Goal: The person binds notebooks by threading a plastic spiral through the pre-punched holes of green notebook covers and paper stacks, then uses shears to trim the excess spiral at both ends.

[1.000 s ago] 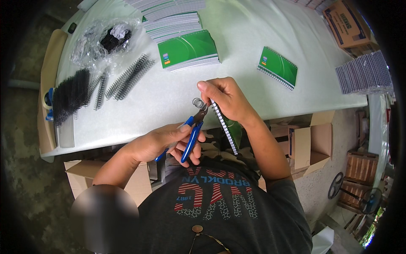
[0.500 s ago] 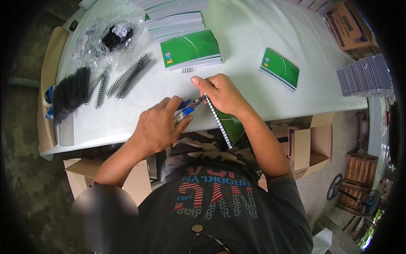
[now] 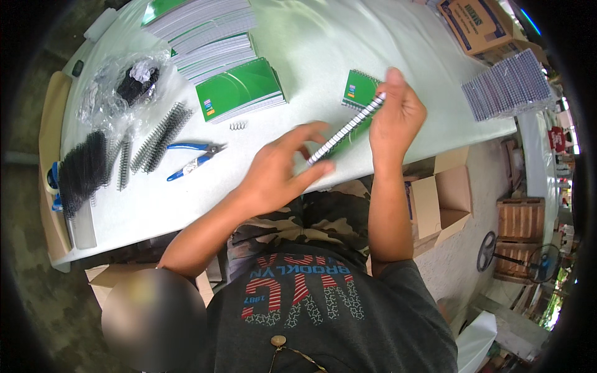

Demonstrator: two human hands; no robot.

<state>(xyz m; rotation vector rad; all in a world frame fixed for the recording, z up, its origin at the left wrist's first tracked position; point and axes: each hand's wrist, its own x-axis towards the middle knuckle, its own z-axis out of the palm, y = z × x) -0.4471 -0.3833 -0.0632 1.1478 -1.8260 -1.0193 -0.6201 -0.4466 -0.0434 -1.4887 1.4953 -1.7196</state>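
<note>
A green spiral notebook (image 3: 347,129) is held up at a slant, its white-and-black coil edge facing me. My right hand (image 3: 398,118) grips its upper end, thumb pointing up. At the lower end, my left hand (image 3: 277,168) has its thumb and fingers apart around the coil's tip; whether it touches is unclear. Blue-handled cutting pliers (image 3: 189,160) lie on the table left of my left hand. Behind the held notebook, another green spiral notebook (image 3: 360,87) lies on the table, partly covered.
Stacks of green-covered notebooks (image 3: 239,90) stand at the back. Loose black coils (image 3: 161,137) and a clear plastic bag (image 3: 102,99) lie at left. A short coil piece (image 3: 237,125) lies before the stack. At right are a wrapped bundle (image 3: 507,84) and a cardboard box (image 3: 476,25).
The pliers have left my left hand and now lie on the table. My right hand has lifted the notebook up and rightward, and my left hand has moved to its lower end.
</note>
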